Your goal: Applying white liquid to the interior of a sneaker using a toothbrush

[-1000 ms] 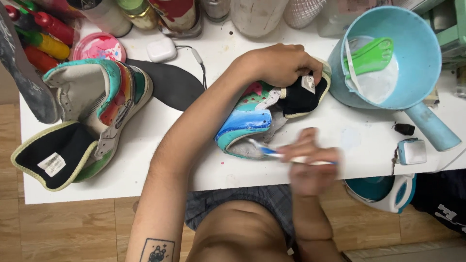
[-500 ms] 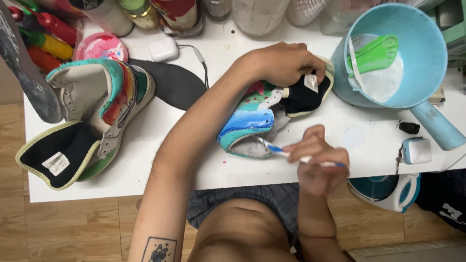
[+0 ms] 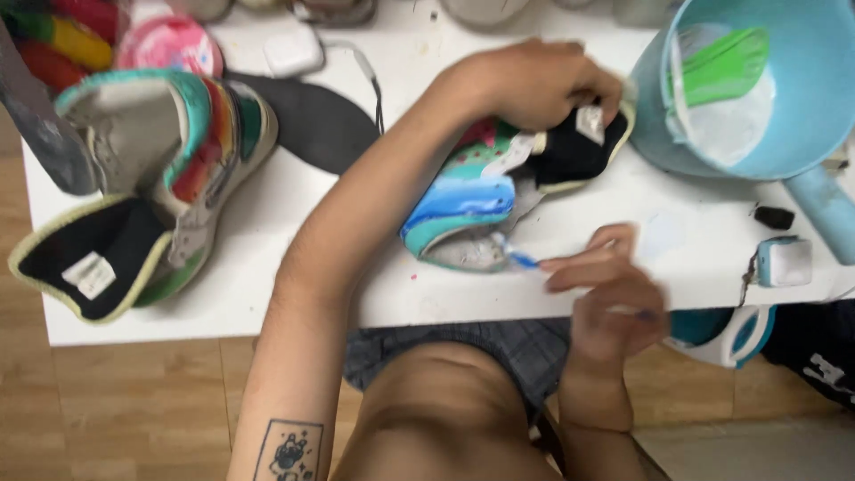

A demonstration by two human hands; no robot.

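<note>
Blue bristles tipped the small brush [image 3: 525,260] that the right hand [image 3: 614,298] pinched between thumb and fingers, the hand hovering over the near edge of the white tabletop [image 3: 267,267]. The brush head touched the grey toe of a painted sneaker [image 3: 481,209], which lay on its side just left of that hand, its blue and teal panels facing up. The hand itself looked blurred, so the handle's far end could hardly be made out.

The left hand [image 3: 534,85] was clamped over the sneaker's black collar and tongue at the far end, fingers curled round it, pinning the shoe to the tabletop; the left forearm crossed the tabletop diagonally from the near edge. The sneaker therefore lay between the two hands, heel end under the left, toe end beside the right.

To the right of the left hand stood a light blue bucket [image 3: 802,116] holding a green scoop [image 3: 721,67] and pale liquid. Near the right edge lay a small white-and-blue box [image 3: 784,261] and a little black object [image 3: 773,216]. Left of the forearm a dark insole [image 3: 312,120] lay flat, and beyond it a second sneaker [image 3: 151,178], multicoloured with a cream-edged black collar, rested near the tabletop's left end. A white charger [image 3: 292,49] and a pink tub [image 3: 169,44] sat at the back.
</note>
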